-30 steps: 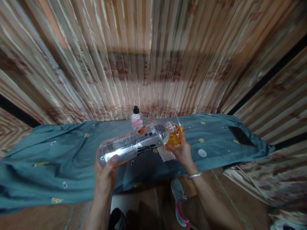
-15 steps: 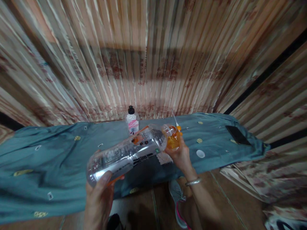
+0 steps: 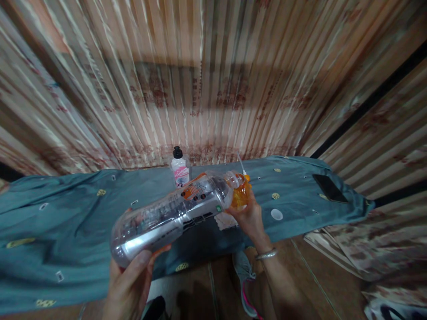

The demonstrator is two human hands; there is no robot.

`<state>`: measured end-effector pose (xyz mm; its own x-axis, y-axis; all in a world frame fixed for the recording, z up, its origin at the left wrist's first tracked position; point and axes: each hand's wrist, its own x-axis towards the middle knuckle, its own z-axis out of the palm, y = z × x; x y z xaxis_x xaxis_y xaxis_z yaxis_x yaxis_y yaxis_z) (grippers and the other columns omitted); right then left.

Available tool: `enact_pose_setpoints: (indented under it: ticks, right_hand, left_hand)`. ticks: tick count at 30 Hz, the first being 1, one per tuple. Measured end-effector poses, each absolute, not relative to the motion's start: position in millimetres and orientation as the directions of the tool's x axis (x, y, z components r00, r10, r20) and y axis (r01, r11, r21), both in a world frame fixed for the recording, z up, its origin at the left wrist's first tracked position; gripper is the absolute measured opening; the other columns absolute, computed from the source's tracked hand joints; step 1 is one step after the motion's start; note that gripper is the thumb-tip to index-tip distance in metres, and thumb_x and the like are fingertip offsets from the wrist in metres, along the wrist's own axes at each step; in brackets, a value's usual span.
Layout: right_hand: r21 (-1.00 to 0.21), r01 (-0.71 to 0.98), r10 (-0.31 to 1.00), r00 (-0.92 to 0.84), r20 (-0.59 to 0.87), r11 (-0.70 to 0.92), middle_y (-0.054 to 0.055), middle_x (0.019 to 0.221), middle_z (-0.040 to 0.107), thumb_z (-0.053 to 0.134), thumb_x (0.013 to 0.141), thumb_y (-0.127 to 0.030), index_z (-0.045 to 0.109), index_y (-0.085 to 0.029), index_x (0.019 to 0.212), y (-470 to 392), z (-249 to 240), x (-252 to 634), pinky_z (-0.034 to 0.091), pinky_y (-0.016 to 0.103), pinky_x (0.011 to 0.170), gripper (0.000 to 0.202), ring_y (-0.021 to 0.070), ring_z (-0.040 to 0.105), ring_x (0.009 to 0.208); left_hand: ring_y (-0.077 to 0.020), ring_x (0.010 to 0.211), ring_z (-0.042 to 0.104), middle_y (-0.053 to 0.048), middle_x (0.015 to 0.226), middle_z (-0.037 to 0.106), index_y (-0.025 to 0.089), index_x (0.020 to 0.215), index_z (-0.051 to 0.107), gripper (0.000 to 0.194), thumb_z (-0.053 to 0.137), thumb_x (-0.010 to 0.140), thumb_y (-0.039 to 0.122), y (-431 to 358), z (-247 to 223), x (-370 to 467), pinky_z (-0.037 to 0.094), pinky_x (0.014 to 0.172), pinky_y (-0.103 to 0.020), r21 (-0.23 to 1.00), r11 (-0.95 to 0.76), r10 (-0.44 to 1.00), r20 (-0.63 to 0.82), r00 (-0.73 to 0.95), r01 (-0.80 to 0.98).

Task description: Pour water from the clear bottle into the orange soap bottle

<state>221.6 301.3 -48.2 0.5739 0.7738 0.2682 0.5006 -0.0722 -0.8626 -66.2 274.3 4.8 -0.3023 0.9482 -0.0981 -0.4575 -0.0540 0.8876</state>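
Observation:
A large clear plastic bottle (image 3: 173, 213) with an orange and silver label lies tilted across the middle, its base low at the left. My left hand (image 3: 133, 275) is wrapped round the base end, thumb on the near side. My right hand (image 3: 248, 218) holds a small orange translucent bottle (image 3: 240, 195) at the large bottle's neck end. The neck overlaps the orange bottle, and whether they touch inside is hard to tell. Behind the large bottle stands a white bottle (image 3: 181, 172) with a black cap and pink label.
A teal patterned cloth (image 3: 76, 235) covers the table. On it are a dark phone (image 3: 329, 188), a white round disc (image 3: 276, 214) and a crumpled pale tissue (image 3: 226, 221). Pleated curtains (image 3: 213, 89) hang behind. A grey shoe (image 3: 243, 275) shows below.
My left hand and the large bottle's base have shifted slightly left and toward me. My right hand keeps its hold on the orange bottle. The view has shifted a little.

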Motion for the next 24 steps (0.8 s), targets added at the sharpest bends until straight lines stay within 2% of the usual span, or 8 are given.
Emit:
enact_pose_setpoints:
  ticks: [3, 7, 12, 16, 21, 24]
  right_hand:
    - [-0.872, 0.486, 0.775, 0.571, 0.271, -0.053, 0.012, 0.113, 0.09, 0.094, 0.068, -0.045, 0.068, -0.02, 0.149, 301.0, -48.2, 220.5, 0.072, 0.047, 0.087, 0.089, 0.038, 0.088, 0.101]
    - [-0.879, 0.476, 0.772, 0.572, 0.278, -0.037, 0.011, 0.118, 0.09, 0.094, 0.069, -0.044, 0.068, -0.022, 0.149, 301.0, -49.6, 220.0, 0.073, 0.046, 0.089, 0.087, 0.0366, 0.088, 0.106]
    - [-0.879, 0.475, 0.771, 0.575, 0.273, -0.043, 0.01, 0.112, 0.091, 0.095, 0.069, -0.043, 0.069, -0.021, 0.149, 301.5, -49.0, 219.6, 0.073, 0.045, 0.085, 0.087, 0.0361, 0.088, 0.1]
    - [-0.893, 0.449, 0.776, 0.576, 0.256, -0.039, 0.011, 0.117, 0.09, 0.095, 0.068, -0.043, 0.069, -0.021, 0.149, 302.1, -48.6, 219.5, 0.073, 0.048, 0.091, 0.088, 0.0369, 0.088, 0.104]
    - [-0.887, 0.457, 0.772, 0.585, 0.249, -0.06, 0.011, 0.114, 0.09, 0.096, 0.067, -0.043, 0.069, -0.021, 0.149, 302.9, -49.6, 220.7, 0.073, 0.049, 0.092, 0.089, 0.0377, 0.088, 0.103]
    - [-0.883, 0.467, 0.774, 0.578, 0.261, -0.051, 0.011, 0.112, 0.09, 0.095, 0.069, -0.043, 0.07, -0.02, 0.147, 302.7, -49.4, 220.8, 0.073, 0.047, 0.087, 0.086, 0.0364, 0.088, 0.099]
  left_hand:
    - [-0.0324, 0.096, 0.085, -0.01, 0.125, 0.087, 0.027, 0.122, 0.086, 0.079, 0.111, 0.047, 0.027, 276.5, 1.7, -71.1, 0.072, 0.068, -0.032, 0.887, -0.015, 0.957, -0.12, -0.263, -0.461]
    - [-0.0292, 0.089, 0.085, -0.008, 0.121, 0.087, 0.026, 0.12, 0.086, 0.083, 0.112, 0.041, 0.025, 278.1, 2.4, -67.7, 0.071, 0.064, -0.029, 0.882, -0.014, 0.945, -0.142, -0.295, -0.472]
    - [-0.0283, 0.086, 0.085, -0.007, 0.106, 0.088, 0.024, 0.12, 0.086, 0.071, 0.11, 0.053, 0.03, 271.9, 9.4, -55.3, 0.071, 0.065, -0.028, 0.88, -0.065, 0.949, -0.091, -0.302, -0.47]
    - [-0.0275, 0.088, 0.084, -0.008, 0.109, 0.088, 0.024, 0.121, 0.086, 0.066, 0.107, 0.059, 0.028, 269.7, 13.3, -51.5, 0.07, 0.067, -0.028, 0.887, -0.057, 0.948, -0.096, -0.305, -0.458]
    - [-0.0235, 0.085, 0.083, -0.005, 0.108, 0.089, 0.024, 0.12, 0.086, 0.074, 0.111, 0.051, 0.03, 272.8, 11.0, -53.1, 0.068, 0.065, -0.022, 0.873, -0.064, 0.952, -0.091, -0.291, -0.483]
    - [-0.0226, 0.081, 0.082, -0.004, 0.102, 0.089, 0.025, 0.113, 0.086, 0.072, 0.111, 0.047, 0.032, 274.5, 10.9, -51.5, 0.068, 0.064, -0.023, 0.87, -0.061, 0.942, -0.112, -0.315, -0.49]
